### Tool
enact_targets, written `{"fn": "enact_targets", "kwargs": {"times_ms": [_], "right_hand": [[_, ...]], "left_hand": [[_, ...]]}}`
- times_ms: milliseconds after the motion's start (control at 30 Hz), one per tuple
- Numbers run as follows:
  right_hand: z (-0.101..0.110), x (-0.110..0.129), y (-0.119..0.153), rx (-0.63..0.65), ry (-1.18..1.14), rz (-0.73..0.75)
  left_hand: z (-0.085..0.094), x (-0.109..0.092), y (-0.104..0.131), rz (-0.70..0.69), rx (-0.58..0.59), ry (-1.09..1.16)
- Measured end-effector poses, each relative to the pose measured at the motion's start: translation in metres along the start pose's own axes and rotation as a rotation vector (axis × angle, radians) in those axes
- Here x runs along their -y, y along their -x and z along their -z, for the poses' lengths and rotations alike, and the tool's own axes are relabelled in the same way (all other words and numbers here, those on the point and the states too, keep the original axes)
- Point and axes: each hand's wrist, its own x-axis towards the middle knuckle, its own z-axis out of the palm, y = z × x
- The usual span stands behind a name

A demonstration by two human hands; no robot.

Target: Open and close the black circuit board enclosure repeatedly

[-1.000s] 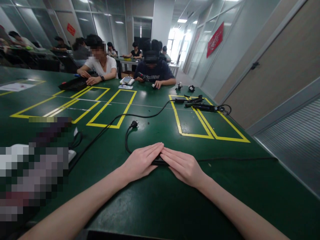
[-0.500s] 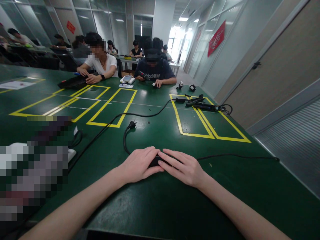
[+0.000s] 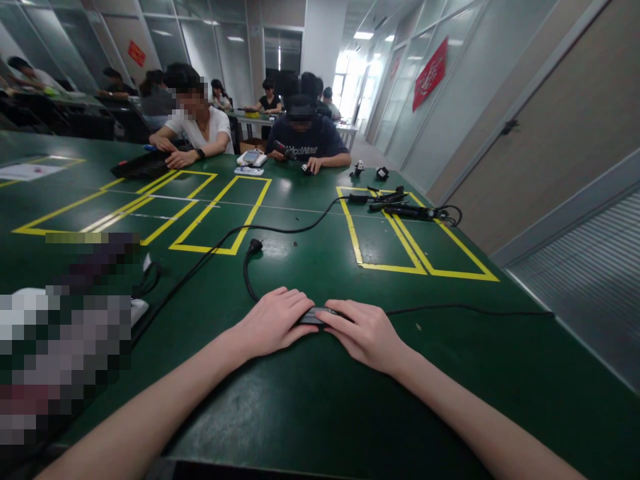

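Note:
Both hands meet at a dark, elongated device on the green table. My left hand wraps round its left part, with the thumb on the near side. My right hand grips its right end, fingers over the top. Only the middle of the device shows between the hands. A black cord with a plug curves out from beyond my left hand. Another thin black cord runs from behind my right hand to the table's right edge.
A long black cable crosses the table to a black folded device inside yellow tape outlines. Two people sit across the table, near a black tray and a white device. Blurred-out objects lie at the left.
The dark device has tilted so that its greyish top face shows between my hands. My right hand's fingers have curled more closely over it. The view has shifted slightly.

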Motion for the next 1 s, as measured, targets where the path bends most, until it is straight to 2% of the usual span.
{"fn": "enact_targets", "kwargs": {"times_ms": [200,367,533,667,800,867,933,1000], "right_hand": [[0.000,0.002,-0.003,-0.026,-0.170,-0.075],[-0.002,-0.001,0.001,-0.031,-0.135,-0.041],[-0.001,-0.001,0.000,0.024,-0.158,-0.062],[-0.002,0.001,-0.002,0.020,-0.358,-0.209],[-0.002,0.000,-0.003,-0.005,-0.629,-0.519],[-0.001,-0.001,-0.002,0.008,-0.744,-0.616],[0.002,-0.002,-0.002,0.030,-0.765,-0.604],[0.005,-0.004,-0.002,0.052,-0.663,-0.484]], "left_hand": [[0.004,-0.002,0.001,0.008,-0.006,-0.001],[0.004,-0.004,0.001,0.046,-0.006,0.066],[0.002,-0.010,0.001,0.116,0.004,0.083],[0.001,-0.010,0.002,0.083,-0.040,0.068],[-0.001,-0.004,0.003,-0.026,-0.065,-0.043],[-0.002,-0.002,0.002,-0.060,-0.092,-0.084],[-0.003,-0.002,0.001,-0.062,-0.118,-0.105],[-0.003,-0.002,0.001,-0.038,-0.125,-0.105]]}}
